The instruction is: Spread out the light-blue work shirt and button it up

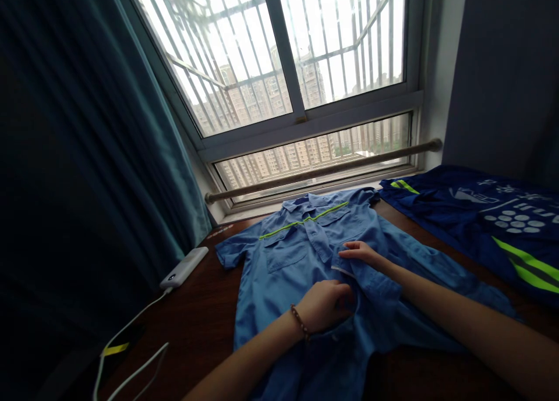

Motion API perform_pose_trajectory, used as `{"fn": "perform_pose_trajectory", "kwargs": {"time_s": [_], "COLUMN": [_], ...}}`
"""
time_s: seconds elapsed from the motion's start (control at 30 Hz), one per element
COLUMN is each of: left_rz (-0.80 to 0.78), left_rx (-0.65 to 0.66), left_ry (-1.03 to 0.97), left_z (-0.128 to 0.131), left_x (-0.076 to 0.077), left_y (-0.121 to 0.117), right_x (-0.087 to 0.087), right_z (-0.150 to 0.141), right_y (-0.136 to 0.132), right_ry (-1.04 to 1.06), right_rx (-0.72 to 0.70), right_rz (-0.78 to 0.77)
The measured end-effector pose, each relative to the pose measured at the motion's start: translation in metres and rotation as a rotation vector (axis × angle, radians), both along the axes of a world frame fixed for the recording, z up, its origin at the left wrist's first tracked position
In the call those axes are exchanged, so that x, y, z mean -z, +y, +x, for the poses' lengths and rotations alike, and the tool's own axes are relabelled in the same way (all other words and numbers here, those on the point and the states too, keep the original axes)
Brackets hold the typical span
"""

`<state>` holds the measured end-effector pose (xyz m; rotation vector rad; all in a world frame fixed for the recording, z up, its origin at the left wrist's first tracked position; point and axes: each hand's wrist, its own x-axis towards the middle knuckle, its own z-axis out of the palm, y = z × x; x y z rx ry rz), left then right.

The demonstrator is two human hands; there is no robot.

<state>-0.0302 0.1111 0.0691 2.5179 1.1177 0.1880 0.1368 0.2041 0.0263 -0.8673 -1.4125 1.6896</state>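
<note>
A light blue short-sleeved work shirt (283, 261) with a yellow-green chest stripe lies face up on a dark wooden table (196, 325), collar toward the window. My left hand (325, 305), a bead bracelet on its wrist, is closed on the shirt's front placket near the middle. My right hand (360, 252) pinches the edge of the raised front panel just above it, fingers curled over the cloth. The fabric between both hands is lifted and folded over.
A dark blue garment (493, 226) with white print and yellow-green stripes lies at the right. A white power bank (184, 267) with white cables (131, 354) sits at the table's left edge. Teal curtain at left, barred window behind.
</note>
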Motion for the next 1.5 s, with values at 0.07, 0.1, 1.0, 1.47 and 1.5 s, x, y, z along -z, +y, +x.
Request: {"fn": "perform_pose_trajectory", "kwargs": {"time_s": [0.07,0.1,1.0,1.47,1.5], "left_rz": [0.056,0.074,0.063,0.270,0.280], "left_rx": [-0.019,-0.028,-0.251,-0.254,-0.255], "left_ry": [-0.048,-0.072,-0.567,-0.476,-0.462], "left_z": [0.004,0.005,-0.021,-0.028,-0.028], "left_x": [0.008,0.011,0.012,0.018,0.018], "left_y": [-0.002,-0.003,0.035,0.038,0.038], "right_x": [-0.003,-0.005,-0.013,-0.016,-0.016], "right_z": [-0.004,-0.006,-0.017,-0.012,-0.012], "right_y": [-0.007,-0.011,-0.026,-0.020,-0.021], "right_ry": [-0.002,0.000,0.037,-0.068,-0.068], "right_rx": [0.024,0.029,-0.003,-0.052,-0.050], "right_rz": [-0.003,0.006,-0.157,-0.025,-0.020]}}
